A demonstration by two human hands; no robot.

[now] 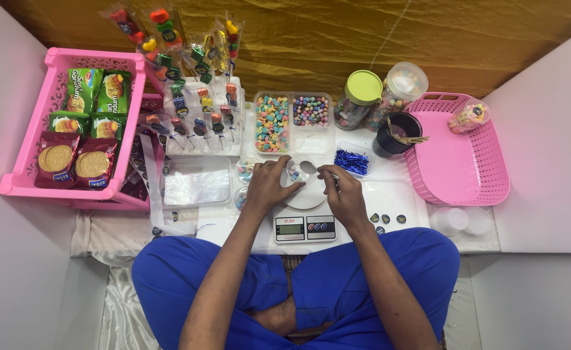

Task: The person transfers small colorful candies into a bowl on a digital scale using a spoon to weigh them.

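The left hand (267,185) pinches the small clear round candy cup (296,171), while the right hand (341,188), just beside, closes its fingers on a thin spoon-like tool (323,171) pointing toward the cup.

pink basket (457,175), snack pkts (81,129), lollipops (195,78)

Small home sweet-packing station: low white tabletop (402,194) with clear trays of coloured candies (272,123), digital kitchen scale (305,227), pink plastic snack baskets (46,116).
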